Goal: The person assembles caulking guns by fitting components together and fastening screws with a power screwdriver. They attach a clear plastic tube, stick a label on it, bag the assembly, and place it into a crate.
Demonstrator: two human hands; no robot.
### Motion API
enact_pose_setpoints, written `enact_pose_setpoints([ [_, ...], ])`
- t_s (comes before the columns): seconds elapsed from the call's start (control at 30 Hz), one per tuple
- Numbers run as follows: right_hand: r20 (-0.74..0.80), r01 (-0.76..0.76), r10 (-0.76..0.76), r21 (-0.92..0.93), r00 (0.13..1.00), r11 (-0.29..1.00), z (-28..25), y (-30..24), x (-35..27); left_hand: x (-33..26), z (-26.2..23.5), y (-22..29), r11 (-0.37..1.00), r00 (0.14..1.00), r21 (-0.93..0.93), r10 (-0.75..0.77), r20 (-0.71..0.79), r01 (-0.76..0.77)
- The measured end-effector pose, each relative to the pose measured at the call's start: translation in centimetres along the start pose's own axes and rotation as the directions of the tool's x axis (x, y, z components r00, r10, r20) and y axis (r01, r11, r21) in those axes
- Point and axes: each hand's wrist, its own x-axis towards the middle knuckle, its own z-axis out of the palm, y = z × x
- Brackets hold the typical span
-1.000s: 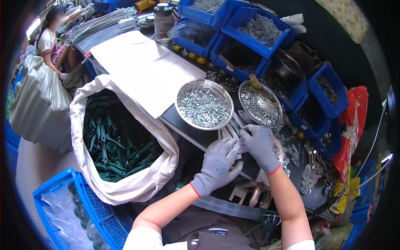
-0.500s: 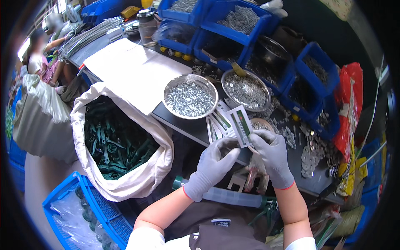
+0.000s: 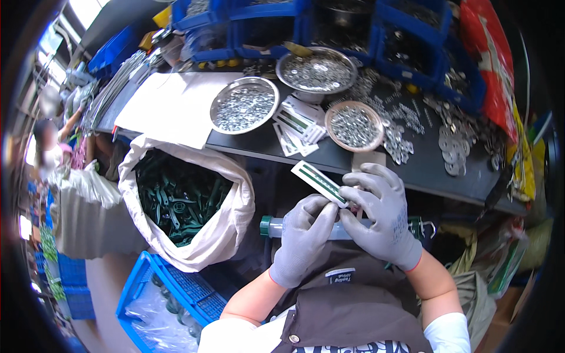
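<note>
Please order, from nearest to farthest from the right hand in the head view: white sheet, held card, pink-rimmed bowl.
1. Held card: just left of the right hand.
2. Pink-rimmed bowl: ahead of the hand.
3. White sheet: far left.

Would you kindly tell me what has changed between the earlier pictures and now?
A green-and-white card has moved from over the pile of cards back toward the body. The left hand now pinches its near end; whether the right hand, which held it half a second ago, still grips it is unclear. The left metal bowl, right metal bowl and white sack stay where they were.
</note>
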Motion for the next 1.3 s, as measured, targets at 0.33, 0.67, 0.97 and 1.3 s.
enact_pose_setpoints([
  [0.33,0.076,-0.125,0.102,0.420,0.992,0.899,-1.4,1.3,-3.4,-1.8,0.7,-0.6,0.698,0.867,0.520,0.444,0.226,-0.493],
  [0.67,0.261,-0.471,0.404,0.630,0.877,0.617,-0.8,0.3,-4.8,-2.7,-0.9,-1.3,0.781,0.903,0.454,0.357,0.239,-0.429],
  [0.97,0.419,-0.814,0.731,0.485,0.538,0.321,-2.5,-1.5,-9.1,-0.3,-11.6,-4.0,0.567,0.979,0.818,0.203,-0.022,-0.099],
  [1.3,0.459,-0.681,0.517,0.347,0.723,0.645,4.5,0.0,-11.7,-3.4,-9.3,-9.0,0.368,0.949,0.902,0.292,0.118,-0.225],
])
